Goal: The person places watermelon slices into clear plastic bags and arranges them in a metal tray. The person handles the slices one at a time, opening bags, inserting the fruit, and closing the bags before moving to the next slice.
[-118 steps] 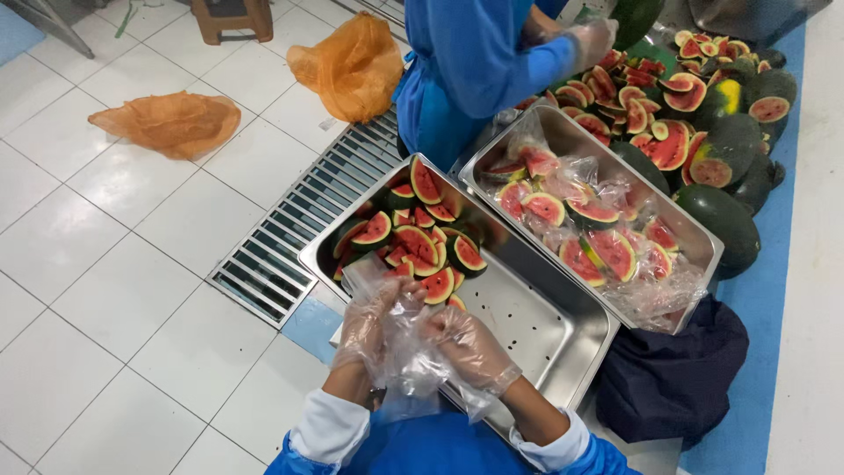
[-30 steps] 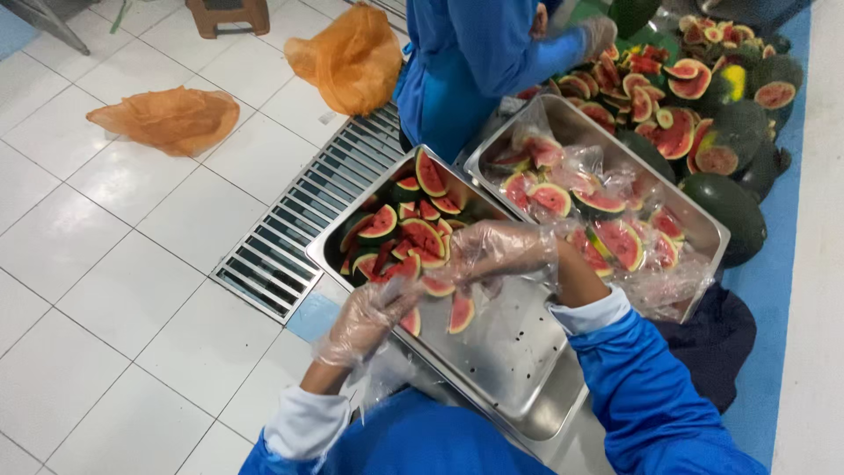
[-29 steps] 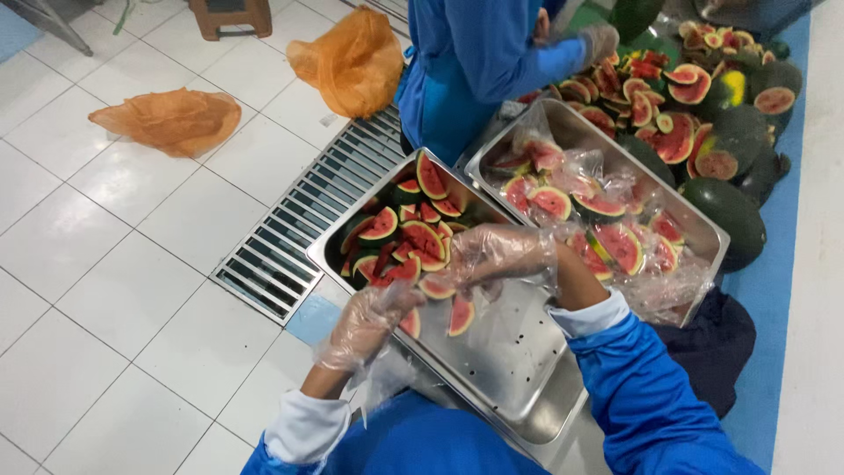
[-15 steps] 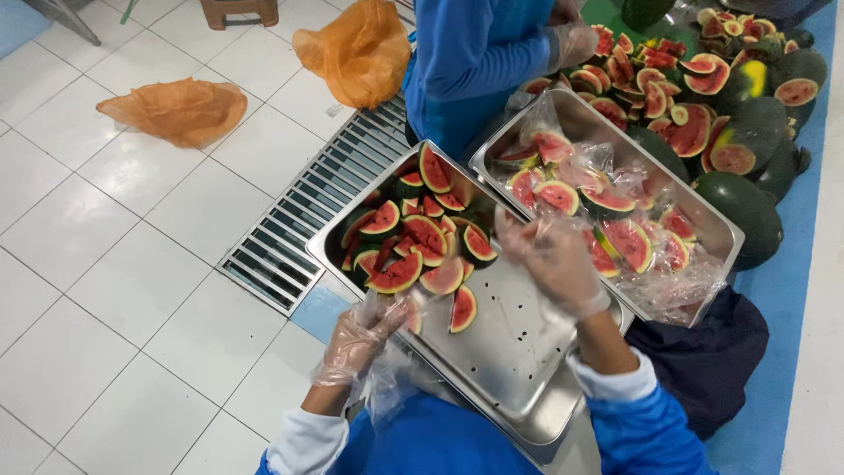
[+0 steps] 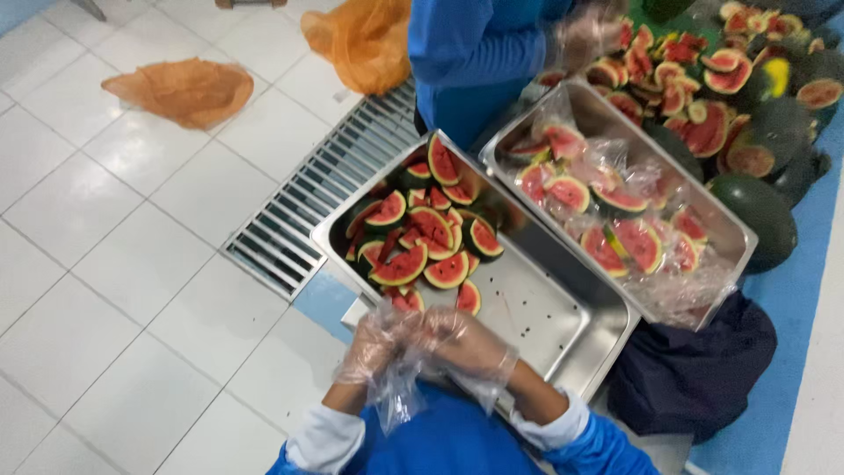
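Both my hands wear thin clear plastic gloves and meet close to my body at the near edge of a steel tray (image 5: pixel 563 330). My left hand (image 5: pixel 374 343) and my right hand (image 5: pixel 462 339) touch each other, with crumpled clear plastic (image 5: pixel 397 387) hanging between them. Whether they grip a plastic bag or only loose glove film, I cannot tell. Cut watermelon wedges (image 5: pixel 422 233) fill the tray's far end. One wedge (image 5: pixel 406 301) lies just beyond my left fingers.
A second steel tray (image 5: pixel 734 233) to the right holds wrapped watermelon pieces (image 5: pixel 615 224). Another person in blue (image 5: pixel 479 62) stands beyond. More cut melons (image 5: pixel 738 79) pile at upper right. A floor drain grate (image 5: pixel 316 202), two orange bags (image 5: pixel 180 88) and a dark cloth (image 5: pixel 694 378) lie around.
My right hand pulled back from over the wedges to my body and joined my left hand. The camera view shifted slightly.
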